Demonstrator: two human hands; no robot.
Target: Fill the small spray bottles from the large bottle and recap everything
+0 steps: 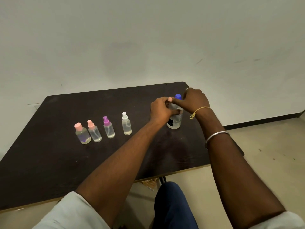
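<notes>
Pale wall, beige floor; dark matte table [49,162] before us. Our left hand [160,109] and right hand [195,100] close together around clear large bottle [175,121], upright at table's right; blue cap [178,96] on. Exact grip unclear to us. Four small spray bottles [109,128], clear plastic, pink, purple, white tops, in row left, capped.

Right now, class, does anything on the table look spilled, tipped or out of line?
Nothing stands out. Four small bottles stand upright and capped in a row, and the table looks dry. Both hands are on the large bottle, blue cap on.
</notes>
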